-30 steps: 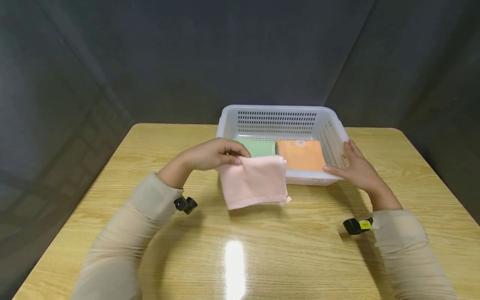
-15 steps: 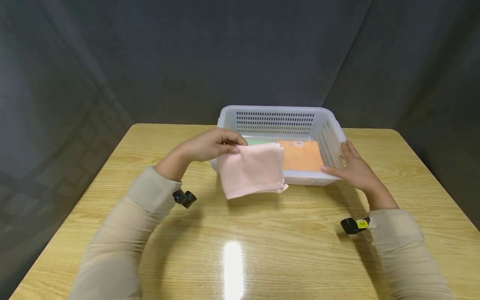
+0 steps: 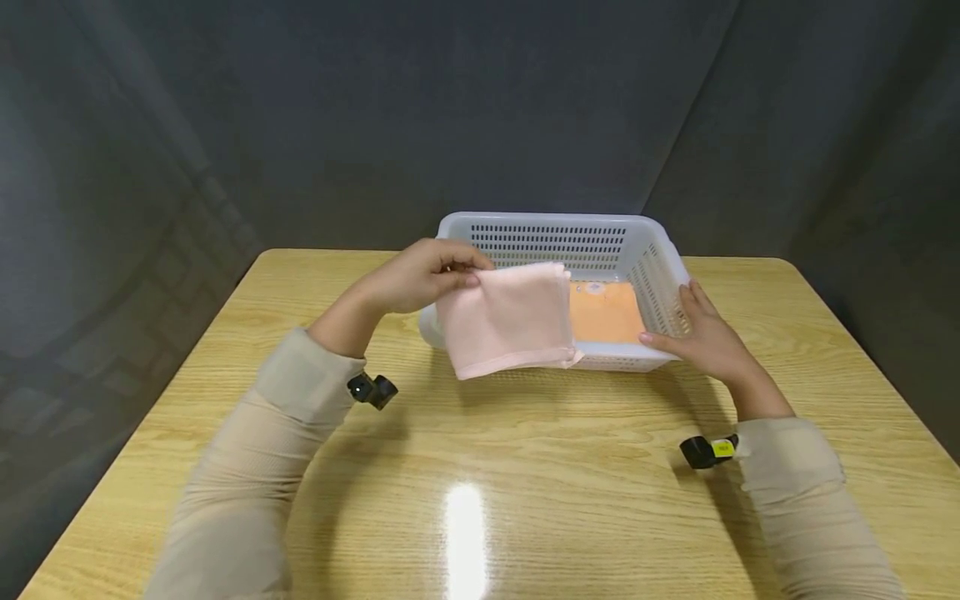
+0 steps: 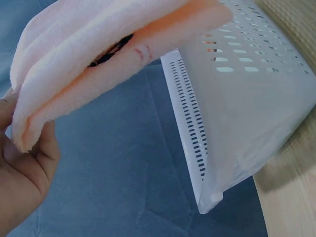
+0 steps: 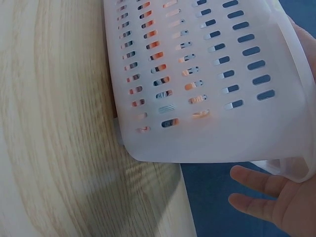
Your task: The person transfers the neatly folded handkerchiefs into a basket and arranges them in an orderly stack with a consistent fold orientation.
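Note:
My left hand (image 3: 431, 277) pinches a folded pink towel (image 3: 510, 321) by its upper left corner, between thumb and fingers. The towel hangs in front of the left part of a white plastic basket (image 3: 555, 218), partly over its front rim. In the left wrist view the towel (image 4: 98, 74) shows fuzzy layers with a dark print between them. An orange folded cloth (image 3: 606, 312) lies flat inside the basket, on the right. My right hand (image 3: 708, 337) rests at the basket's front right corner, thumb on the rim and fingers fairly straight along the outer side.
The basket, with slotted walls, stands near the back of a wooden table (image 3: 570, 500). Dark curtains (image 3: 480, 108) rise behind the table and on both sides. Small black cameras (image 3: 372, 390) are worn on the wrists.
My left hand has raised the pink towel and moved it farther back over the basket. The green folded cloth seen earlier is now hidden behind it. My right hand stays at the corner.

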`<state>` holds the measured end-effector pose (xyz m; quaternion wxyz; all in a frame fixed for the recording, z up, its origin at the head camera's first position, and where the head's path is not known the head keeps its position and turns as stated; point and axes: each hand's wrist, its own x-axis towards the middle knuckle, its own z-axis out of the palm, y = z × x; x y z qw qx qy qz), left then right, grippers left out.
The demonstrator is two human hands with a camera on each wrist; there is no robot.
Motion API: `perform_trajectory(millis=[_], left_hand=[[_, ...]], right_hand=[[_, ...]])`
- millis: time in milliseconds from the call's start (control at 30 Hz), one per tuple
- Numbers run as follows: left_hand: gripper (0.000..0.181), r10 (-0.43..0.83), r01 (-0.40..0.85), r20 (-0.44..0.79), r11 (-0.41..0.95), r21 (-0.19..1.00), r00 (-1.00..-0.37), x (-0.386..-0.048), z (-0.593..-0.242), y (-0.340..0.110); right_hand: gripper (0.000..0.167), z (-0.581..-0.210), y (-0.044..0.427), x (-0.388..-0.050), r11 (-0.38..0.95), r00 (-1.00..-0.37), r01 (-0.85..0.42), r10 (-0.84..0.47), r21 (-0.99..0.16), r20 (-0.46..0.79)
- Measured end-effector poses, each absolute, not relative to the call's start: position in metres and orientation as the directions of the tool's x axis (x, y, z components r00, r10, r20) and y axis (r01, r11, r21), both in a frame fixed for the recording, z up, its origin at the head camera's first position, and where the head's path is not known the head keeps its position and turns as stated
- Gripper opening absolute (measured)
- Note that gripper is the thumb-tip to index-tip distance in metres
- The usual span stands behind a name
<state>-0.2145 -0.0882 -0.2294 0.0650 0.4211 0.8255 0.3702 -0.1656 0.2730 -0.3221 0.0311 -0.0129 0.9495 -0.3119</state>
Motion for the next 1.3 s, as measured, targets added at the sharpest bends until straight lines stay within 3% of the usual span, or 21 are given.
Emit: perform_trajectory(millis=[467,1000,1300], left_hand=[[0.016,0.625,0.659,0.324,0.426,0.620,-0.710,-0.214,-0.222,-0.080],[0.016,0.495,0.559,0.318,0.479,0.677,-0.809,-0.223,-0.219,-0.079],[0.017,0.476,0.534,0.300,0.494,0.686,-0.827,-0.229,-0.222,-0.081]], right_hand=[[0.103,-0.323,0.271,-0.166,0.801,-0.999,0.002,-0.031,-0.599,-0.045],[0.104,-0.323,0.273,-0.166,0.799,-0.999,0.002,-0.030,-0.602,-0.043],[0.103,-0.323,0.274,-0.165,0.813,-0.998,-0.015,-0.046,-0.582,-0.038]])
